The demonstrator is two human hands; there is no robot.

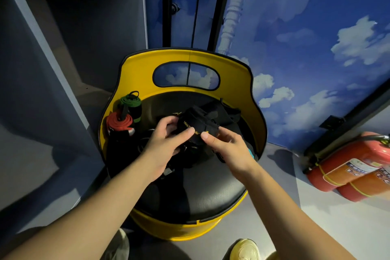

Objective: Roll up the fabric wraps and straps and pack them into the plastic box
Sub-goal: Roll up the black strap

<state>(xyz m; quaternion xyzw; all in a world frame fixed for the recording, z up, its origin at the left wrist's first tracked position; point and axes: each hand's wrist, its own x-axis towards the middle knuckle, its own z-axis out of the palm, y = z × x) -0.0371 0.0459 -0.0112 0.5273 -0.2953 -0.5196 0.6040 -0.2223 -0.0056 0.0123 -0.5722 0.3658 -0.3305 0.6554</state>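
Both hands meet over the black padded seat [206,194] of a round yellow plastic chair [190,59] with a curved back and an oval handle cut-out. The left hand [163,143] and the right hand [229,145] hold between them a partly rolled black fabric wrap with yellow lettering [196,124]; the left grip is clamped on the roll's near-left side, thumb on top and fingers curled behind it, while the right grip pinches the roll's near-right edge between thumb and fingers. The wrap sits just above a loose heap of black straps and fabric [190,154] that lies on the seat, partly hidden under the hands. At the seat's left edge, against the chair's yellow wall, stand two finished rolls touching one another: a black wrap with a green stripe [132,104] farther back and a black wrap with a red stripe [119,123] nearer. No plastic box can be made out. On the grey floor [274,207] to the right lie two red fire extinguishers [354,167] side by side, bound with yellow cord, below a wall painted with blue sky and white clouds [316,38]. A grey shelf unit [63,27] stands to the left, and a pale yellow shoe [244,249] shows at the bottom edge.
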